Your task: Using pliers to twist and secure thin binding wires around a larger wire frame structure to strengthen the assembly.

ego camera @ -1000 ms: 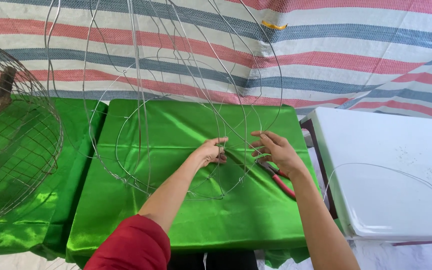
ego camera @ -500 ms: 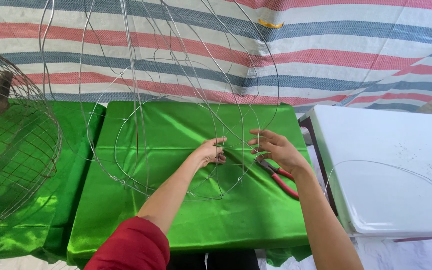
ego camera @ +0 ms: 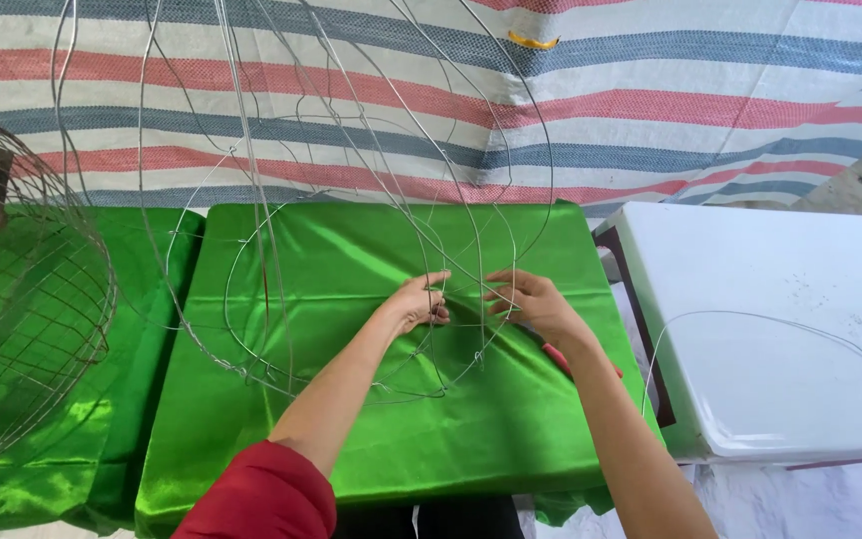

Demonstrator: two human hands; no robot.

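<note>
Head view shows left hand (ego camera: 419, 302) and right hand (ego camera: 534, 302) pinching thin wire frame (ego camera: 351, 200) over green cloth (ego camera: 351, 439), seemingly mid-joining; next needs a steady twist.

thin bare wire frame (ego camera: 351, 210), several curved hoops joined into an open rounded cage, standing upright on the green-covered table (ego camera: 511, 439), base ring near its middle; apparently pinched at the near side.

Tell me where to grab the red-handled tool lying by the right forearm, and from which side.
Grip the red-handled tool by its red handle, coming from the right: the right hand and forearm cover its near side, and only the handle shows on the green cloth. Its head is hidden.
</note>
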